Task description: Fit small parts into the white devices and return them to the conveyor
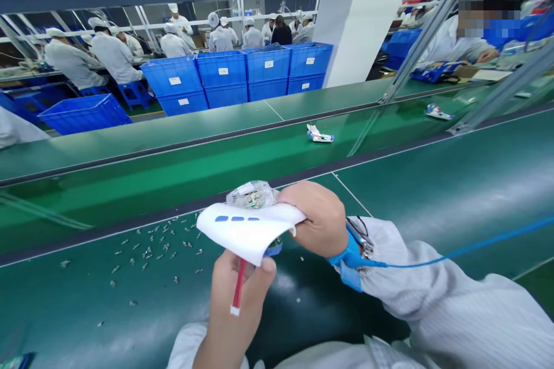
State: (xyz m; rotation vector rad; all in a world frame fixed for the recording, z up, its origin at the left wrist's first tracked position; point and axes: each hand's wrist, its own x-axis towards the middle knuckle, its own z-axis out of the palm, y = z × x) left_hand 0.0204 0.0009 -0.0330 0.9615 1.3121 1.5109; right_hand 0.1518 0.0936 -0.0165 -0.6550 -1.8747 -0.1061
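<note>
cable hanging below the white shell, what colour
The cable is red, with a white connector; the head view shows it.

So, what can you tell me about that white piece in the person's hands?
The white piece is a smooth, curved shell, seemingly plastic, with three blue oblong marks in a row. It is held above the green worktop, the right hand at one end, the left hand at its lower edge. A red cable with a white connector emerges from beneath.
</note>
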